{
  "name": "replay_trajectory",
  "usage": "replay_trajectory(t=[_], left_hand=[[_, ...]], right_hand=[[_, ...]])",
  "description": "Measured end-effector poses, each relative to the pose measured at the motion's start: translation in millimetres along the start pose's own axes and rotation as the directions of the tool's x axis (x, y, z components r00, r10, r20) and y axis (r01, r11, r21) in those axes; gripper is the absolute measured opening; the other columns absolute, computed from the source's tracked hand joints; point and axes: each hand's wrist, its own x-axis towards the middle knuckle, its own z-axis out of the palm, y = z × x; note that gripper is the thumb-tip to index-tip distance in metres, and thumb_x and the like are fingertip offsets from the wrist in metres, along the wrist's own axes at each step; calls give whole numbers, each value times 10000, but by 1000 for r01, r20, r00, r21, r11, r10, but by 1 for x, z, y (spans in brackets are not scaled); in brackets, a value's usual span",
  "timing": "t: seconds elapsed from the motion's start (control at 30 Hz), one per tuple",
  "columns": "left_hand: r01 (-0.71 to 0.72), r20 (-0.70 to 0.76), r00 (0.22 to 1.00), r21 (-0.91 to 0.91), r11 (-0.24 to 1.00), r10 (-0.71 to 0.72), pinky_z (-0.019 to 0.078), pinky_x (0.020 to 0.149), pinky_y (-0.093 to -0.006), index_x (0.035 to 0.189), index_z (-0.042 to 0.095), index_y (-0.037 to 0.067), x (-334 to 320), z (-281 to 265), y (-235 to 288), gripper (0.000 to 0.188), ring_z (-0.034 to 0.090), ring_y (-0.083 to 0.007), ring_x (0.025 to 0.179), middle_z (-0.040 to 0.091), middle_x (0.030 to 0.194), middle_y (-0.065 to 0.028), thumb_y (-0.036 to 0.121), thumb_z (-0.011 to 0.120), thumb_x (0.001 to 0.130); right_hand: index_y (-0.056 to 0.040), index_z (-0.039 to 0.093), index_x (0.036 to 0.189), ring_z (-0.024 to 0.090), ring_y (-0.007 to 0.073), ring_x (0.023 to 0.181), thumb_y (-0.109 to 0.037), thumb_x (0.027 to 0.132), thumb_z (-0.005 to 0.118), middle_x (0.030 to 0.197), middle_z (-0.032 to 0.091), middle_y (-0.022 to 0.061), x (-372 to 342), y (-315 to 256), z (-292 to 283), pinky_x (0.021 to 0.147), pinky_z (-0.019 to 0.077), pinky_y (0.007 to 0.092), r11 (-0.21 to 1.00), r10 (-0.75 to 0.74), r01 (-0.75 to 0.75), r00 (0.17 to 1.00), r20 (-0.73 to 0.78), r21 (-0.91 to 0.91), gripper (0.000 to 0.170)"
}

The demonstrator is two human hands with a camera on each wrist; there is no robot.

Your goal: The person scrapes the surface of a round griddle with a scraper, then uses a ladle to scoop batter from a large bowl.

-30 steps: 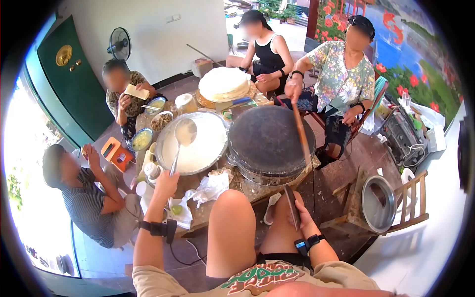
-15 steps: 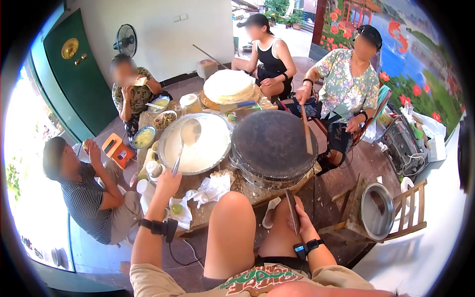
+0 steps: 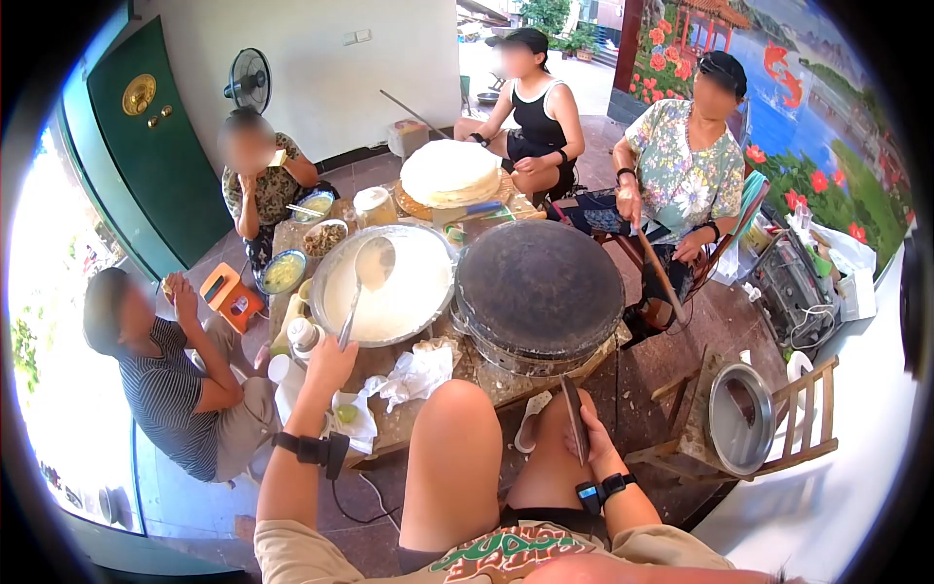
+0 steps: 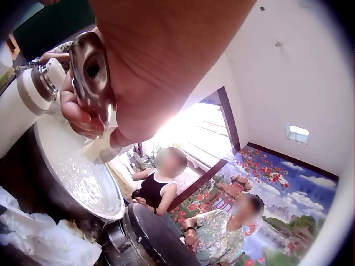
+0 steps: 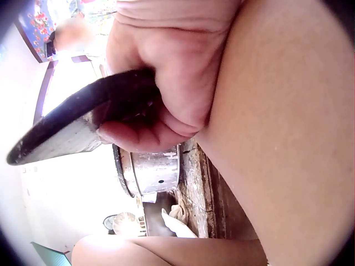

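Note:
My left hand (image 3: pixel 331 368) grips the end of a metal ladle (image 3: pixel 352 313). The ladle's bowl lies in white batter inside a wide metal basin (image 3: pixel 313 284). Seen from the left wrist, the hollow steel handle (image 4: pixel 91 69) runs through my curled fingers. My right hand (image 3: pixel 603 446), over my right thigh, holds a thin dark flat scraper-like blade (image 3: pixel 575 417) on edge. In the right wrist view its dark edge (image 5: pixel 61 119) sticks out past my thumb and fingers. A round black griddle (image 3: pixel 540 287) sits right of the basin, beyond my knees.
A stack of flatbreads (image 3: pixel 449 175), bowls of food (image 3: pixel 283 272), a white bottle (image 3: pixel 304 334) and crumpled plastic (image 3: pixel 418 374) crowd the table. Several people sit around it; one at right holds a wooden stick (image 3: pixel 662 274). A metal bowl (image 3: pixel 741 433) sits on a chair at right.
The person at right has drawn the wooden stick off the griddle and lowered it beside the table. The person at back left has brought food to the mouth. My hands keep their holds.

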Motion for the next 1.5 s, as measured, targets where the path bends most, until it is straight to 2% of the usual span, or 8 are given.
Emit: replay_trajectory(t=[0.07,0.37,0.57,0.67,0.77,0.87,1.07,1.5], left_hand=[[3,-6,1000,13,1000,-3,437,853,-479,1006,549,-100,-1,0,1,462,558,-453,960,590,979,-308,328,561,831],[-3,-3,1000,40,999,3,433,858,-484,1009,536,-103,-6,-6,10,458,552,-459,970,588,980,-314,316,570,827],[-19,-14,1000,36,999,19,432,862,-480,1017,537,-97,-2,-2,4,453,552,-452,980,593,979,-307,313,571,828],[-4,-25,1000,46,999,6,430,860,-486,1013,541,-89,-7,-7,12,436,552,-453,972,590,976,-312,307,562,832],[-20,-38,999,57,998,22,426,856,-498,985,542,-79,-8,-8,14,390,551,-457,959,588,968,-315,281,540,834],[-31,-56,998,72,997,35,425,843,-509,957,535,-69,-7,-6,10,339,551,-461,935,588,947,-315,246,510,833],[-74,-90,992,96,993,83,424,828,-519,942,523,-62,-7,-4,9,297,549,-466,910,588,922,-308,205,479,820],[-30,-80,996,118,993,39,417,839,-525,924,514,-57,-7,-8,19,259,554,-472,909,593,906,-317,159,448,796]], right_hand=[[-96,608,849,445,158,466,-410,898,530,573,502,26,1,0,-6,408,357,280,999,13,-16,998,56,45,327],[-100,612,863,449,161,466,-417,894,536,576,506,32,1,0,-8,406,360,281,999,4,-5,1000,26,42,327],[-98,615,868,444,160,457,-432,896,525,575,505,30,1,0,-7,407,361,275,1000,9,-10,999,31,27,347],[-110,553,770,385,131,459,-451,904,510,551,398,12,-2,-2,5,396,304,242,1000,4,-5,999,-36,-22,369],[-103,603,830,411,154,440,-462,899,509,545,457,24,3,0,-9,403,337,278,1000,4,-6,997,77,28,377],[-104,597,817,394,153,435,-474,902,499,534,434,23,4,1,-11,409,329,279,999,0,-5,995,101,48,392],[-104,592,824,391,155,437,-452,908,495,536,435,23,0,-1,-3,420,334,277,999,-12,8,996,94,47,371],[-107,593,849,397,151,440,-425,909,501,542,445,22,1,-1,-5,404,324,270,999,-8,4,997,76,53,336]])
